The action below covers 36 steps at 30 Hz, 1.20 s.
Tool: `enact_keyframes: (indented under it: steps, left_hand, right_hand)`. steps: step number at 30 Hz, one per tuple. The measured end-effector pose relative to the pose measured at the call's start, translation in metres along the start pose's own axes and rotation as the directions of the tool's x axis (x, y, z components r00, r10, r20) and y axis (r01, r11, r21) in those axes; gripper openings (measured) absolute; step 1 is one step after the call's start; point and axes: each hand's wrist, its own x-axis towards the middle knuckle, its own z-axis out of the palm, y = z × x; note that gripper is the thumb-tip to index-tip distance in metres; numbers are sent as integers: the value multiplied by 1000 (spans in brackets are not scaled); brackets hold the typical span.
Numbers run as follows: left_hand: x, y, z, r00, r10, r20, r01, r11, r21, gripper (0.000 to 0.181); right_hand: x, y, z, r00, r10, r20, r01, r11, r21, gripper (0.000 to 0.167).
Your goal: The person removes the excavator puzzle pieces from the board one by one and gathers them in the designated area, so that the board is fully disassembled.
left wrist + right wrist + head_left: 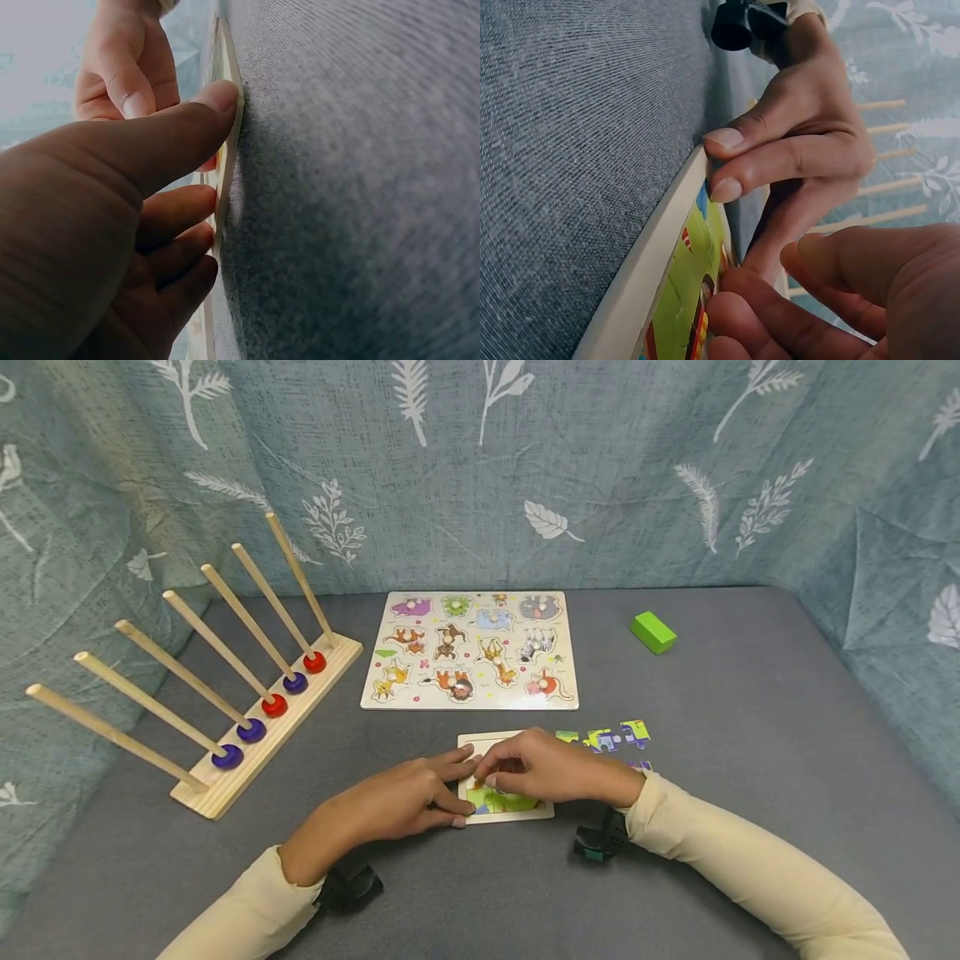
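Puzzle frame: flat on our grey worktop, just before the animal board | left hand: our fingers, nearly straight, touch its left side | right hand: our fingers bend over it; gripping, we cannot tell | loose pieces: near its right side

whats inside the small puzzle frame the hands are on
In the puzzle frame, mostly green pieces lie in the near part, with some blue by the near left corner. The right hand covers much of the far right part; what lies beneath it cannot be seen.
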Motion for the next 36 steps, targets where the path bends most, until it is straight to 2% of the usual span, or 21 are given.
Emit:
enact_keyframes:
  steps: [10, 17, 25, 36]
  left_hand:
    - [0, 3, 0, 1000, -12, 8, 12, 1000, -13, 19]
    - [1, 4, 0, 1000, -9, 6, 9, 1000, -21, 19]
    - [2, 2, 1, 1000, 15, -3, -15, 999, -37, 19]
    - [2, 1, 1, 1000, -10, 2, 11, 996, -83, 21]
  right_hand:
    - [1, 1, 0, 999, -31, 9, 31, 1000, 2, 15]
    - [-1, 2, 2, 999, -50, -21, 51, 998, 27, 13]
    - [-1, 3, 3, 999, -16, -46, 22, 992, 121, 14]
    - [2, 4, 3, 1000, -4, -28, 11, 971, 238, 16]
